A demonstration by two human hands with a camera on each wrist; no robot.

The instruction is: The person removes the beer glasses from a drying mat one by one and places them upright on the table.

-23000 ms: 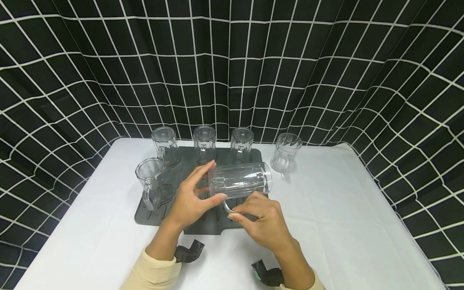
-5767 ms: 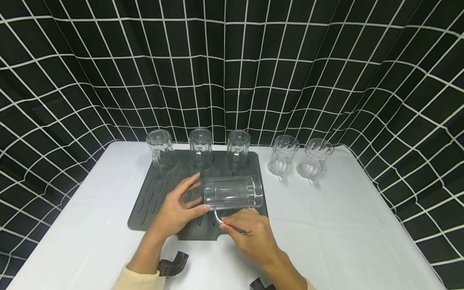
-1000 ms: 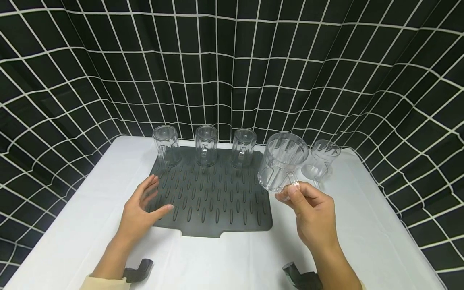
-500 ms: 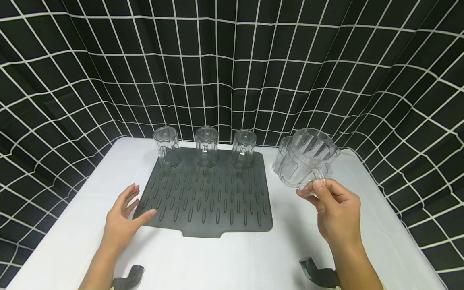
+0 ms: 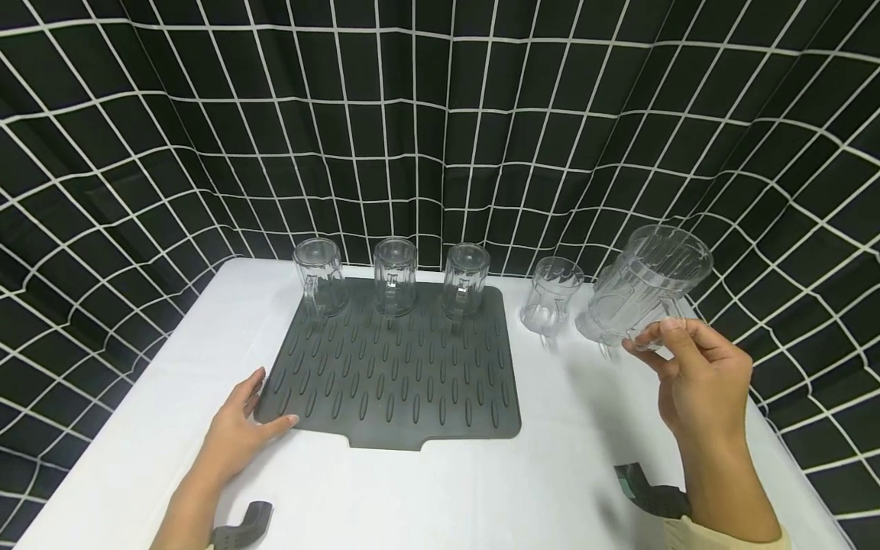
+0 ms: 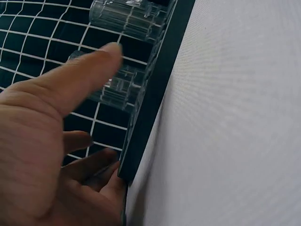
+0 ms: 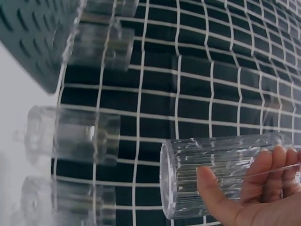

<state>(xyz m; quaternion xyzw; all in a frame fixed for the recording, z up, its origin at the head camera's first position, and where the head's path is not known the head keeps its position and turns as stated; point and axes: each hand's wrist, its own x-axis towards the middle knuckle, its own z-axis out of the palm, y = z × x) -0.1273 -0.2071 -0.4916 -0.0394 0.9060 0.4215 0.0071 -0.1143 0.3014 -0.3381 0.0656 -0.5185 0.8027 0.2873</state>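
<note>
My right hand [image 5: 708,382] grips the handle of a clear glass mug [image 5: 663,267], mouth up and slightly tilted, over the table's right side. In the right wrist view, fingers curl at the handle beside the ribbed wall of this mug [image 7: 190,181]. My left hand [image 5: 237,435] lies at the near left corner of the dark grey drying mat [image 5: 399,374], thumb and fingers spread, holding nothing. Its fingertips are at the edge of the mat [image 6: 153,99] in the left wrist view; whether they press it I cannot tell.
Three glass mugs [image 5: 396,279] stand upside down along the mat's back edge. Right of the mat, one mug [image 5: 552,294] stands mouth up on the white tablecloth [image 5: 481,496]. Another stands partly hidden behind the held mug. A black gridded curtain [image 5: 447,130] encloses the back and sides.
Seconds ago both hands had the mug lying sideways over the mat; now the right hand alone carries it mouth up, moving rightward. The left hand has drawn back to the mat's left corner.
</note>
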